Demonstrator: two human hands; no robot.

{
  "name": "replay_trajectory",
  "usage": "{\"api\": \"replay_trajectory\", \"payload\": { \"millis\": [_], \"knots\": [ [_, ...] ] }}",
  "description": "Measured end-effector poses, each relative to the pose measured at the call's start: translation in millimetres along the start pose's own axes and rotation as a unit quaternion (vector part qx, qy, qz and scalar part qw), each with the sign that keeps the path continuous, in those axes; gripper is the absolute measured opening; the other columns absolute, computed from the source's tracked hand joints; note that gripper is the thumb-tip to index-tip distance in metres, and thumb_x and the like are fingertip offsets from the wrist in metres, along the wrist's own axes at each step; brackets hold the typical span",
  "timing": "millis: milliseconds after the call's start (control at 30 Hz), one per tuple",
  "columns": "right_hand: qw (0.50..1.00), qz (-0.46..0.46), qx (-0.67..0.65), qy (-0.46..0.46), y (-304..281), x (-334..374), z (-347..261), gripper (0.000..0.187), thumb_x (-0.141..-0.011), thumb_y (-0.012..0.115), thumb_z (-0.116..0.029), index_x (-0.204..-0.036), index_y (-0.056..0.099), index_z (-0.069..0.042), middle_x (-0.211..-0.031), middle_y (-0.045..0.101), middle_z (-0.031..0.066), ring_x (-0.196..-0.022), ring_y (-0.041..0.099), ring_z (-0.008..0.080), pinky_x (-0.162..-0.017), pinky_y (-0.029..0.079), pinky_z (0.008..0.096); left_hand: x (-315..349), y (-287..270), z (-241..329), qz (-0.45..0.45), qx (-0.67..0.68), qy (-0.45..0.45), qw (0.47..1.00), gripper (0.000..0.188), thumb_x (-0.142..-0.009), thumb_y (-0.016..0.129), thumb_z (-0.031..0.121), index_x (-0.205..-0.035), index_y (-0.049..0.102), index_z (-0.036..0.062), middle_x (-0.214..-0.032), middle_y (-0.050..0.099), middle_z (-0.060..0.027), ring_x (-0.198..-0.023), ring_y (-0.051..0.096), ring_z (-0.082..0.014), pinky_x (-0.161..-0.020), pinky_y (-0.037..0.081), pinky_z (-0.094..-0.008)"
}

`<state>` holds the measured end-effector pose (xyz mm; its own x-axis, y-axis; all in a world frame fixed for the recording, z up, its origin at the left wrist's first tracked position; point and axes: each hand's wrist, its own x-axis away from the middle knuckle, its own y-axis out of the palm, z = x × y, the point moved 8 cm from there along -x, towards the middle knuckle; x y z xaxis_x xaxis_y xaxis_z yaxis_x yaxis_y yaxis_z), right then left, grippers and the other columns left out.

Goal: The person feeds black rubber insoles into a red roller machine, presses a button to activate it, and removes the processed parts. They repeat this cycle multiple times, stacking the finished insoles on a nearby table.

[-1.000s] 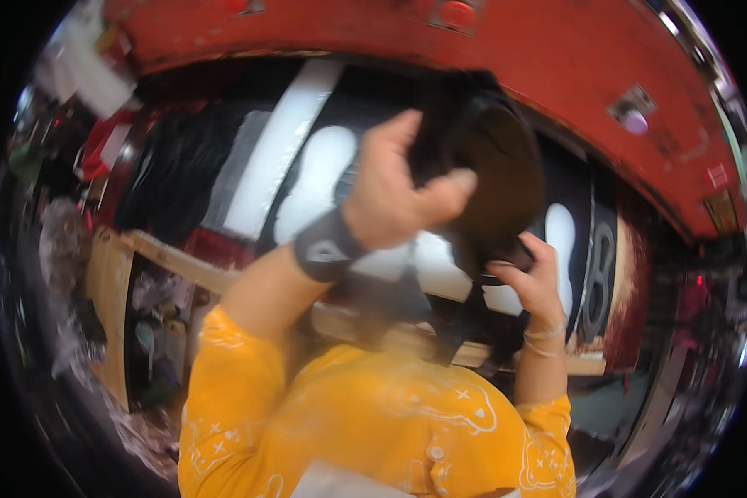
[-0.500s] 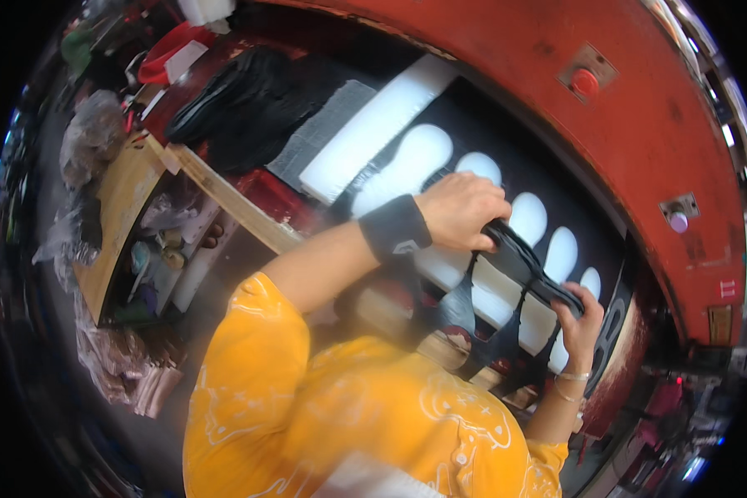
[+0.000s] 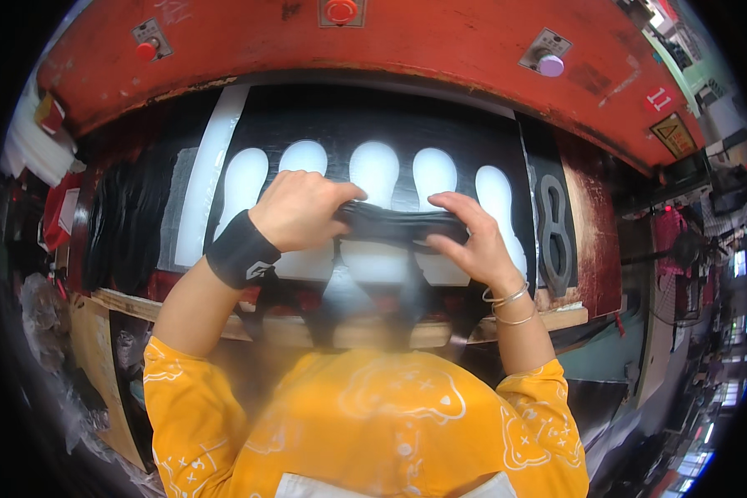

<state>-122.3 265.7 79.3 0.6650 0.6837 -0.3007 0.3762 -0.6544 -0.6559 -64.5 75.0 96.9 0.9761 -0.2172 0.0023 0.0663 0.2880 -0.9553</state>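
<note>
My left hand (image 3: 303, 212), with a black wristband above it, grips one end of a stack of thin black insoles (image 3: 398, 222). The other end is pinched between the thumb and fingers of my right hand (image 3: 473, 236), which has bangles at the wrist. The stack is held level over the near part of a black sheet (image 3: 307, 108). White foot-shaped areas (image 3: 374, 170) show in that sheet in a row. Black strips (image 3: 340, 290) hang from its near side, partly blurred. My hands hide the near ends of some white shapes.
A red machine beam (image 3: 249, 41) with push buttons (image 3: 340, 11) spans the far side. At left lies a pile of black pieces (image 3: 124, 216); at right, a sole-shaped cutting die (image 3: 550, 232). A wooden rail (image 3: 548, 321) runs along the near edge. Plastic bags (image 3: 46, 324) hang far left.
My view has turned and levelled, so the beam now runs across the top. Both hands still hold the black stack, now in front of my chest.
</note>
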Motion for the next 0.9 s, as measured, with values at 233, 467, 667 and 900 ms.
{"api": "replay_trajectory", "payload": {
  "millis": [233,467,667,900],
  "knots": [
    [0.998,-0.008,0.024,-0.062,5.2,9.3,-5.5,0.031,-0.073,0.073,-0.009,-0.103,0.068,-0.006,-0.104,0.064,0.0124,-0.095,0.058,0.0279,-0.085,0.048,0.0344,1.4,-2.9,7.3,-0.008,-0.026,0.014,1.000,0.043,-0.071,0.072,0.013,-0.113,0.065,0.0114,-0.079,0.068,-0.0136,-0.076,0.066,-0.0314,-0.069,0.052,-0.0392],
    [0.983,0.087,-0.159,0.039,5.1,12.0,17.1,0.036,-0.074,0.071,-0.010,-0.109,0.064,-0.005,-0.111,0.058,0.0112,-0.103,0.057,0.0258,-0.092,0.045,0.0348,13.7,-7.8,1.7,0.026,0.018,0.027,0.999,0.038,-0.073,0.072,0.014,-0.109,0.058,0.0110,-0.080,0.067,-0.0110,-0.075,0.065,-0.0314,-0.064,0.050,-0.0398],
    [0.970,0.195,-0.140,0.033,11.0,19.3,22.9,0.019,-0.081,0.064,-0.011,-0.098,0.064,-0.003,-0.111,0.058,0.0116,-0.100,0.056,0.0218,-0.088,0.044,0.0306,34.0,-9.4,2.1,0.074,0.019,0.037,0.996,0.058,-0.072,0.076,0.012,-0.125,0.054,0.0143,-0.088,0.068,-0.0091,-0.080,0.064,-0.0313,-0.073,0.051,-0.0378],
    [0.985,0.040,-0.166,-0.005,15.3,13.8,0.9,0.023,-0.084,0.060,-0.011,-0.106,0.068,-0.005,-0.101,0.067,0.0086,-0.093,0.063,0.0201,-0.085,0.049,0.0320,32.3,-0.6,-4.1,0.024,0.004,0.038,0.999,0.024,-0.071,0.073,0.009,-0.094,0.070,0.0101,-0.088,0.069,-0.0090,-0.083,0.066,-0.0268,-0.069,0.052,-0.0354]
  ]
}}
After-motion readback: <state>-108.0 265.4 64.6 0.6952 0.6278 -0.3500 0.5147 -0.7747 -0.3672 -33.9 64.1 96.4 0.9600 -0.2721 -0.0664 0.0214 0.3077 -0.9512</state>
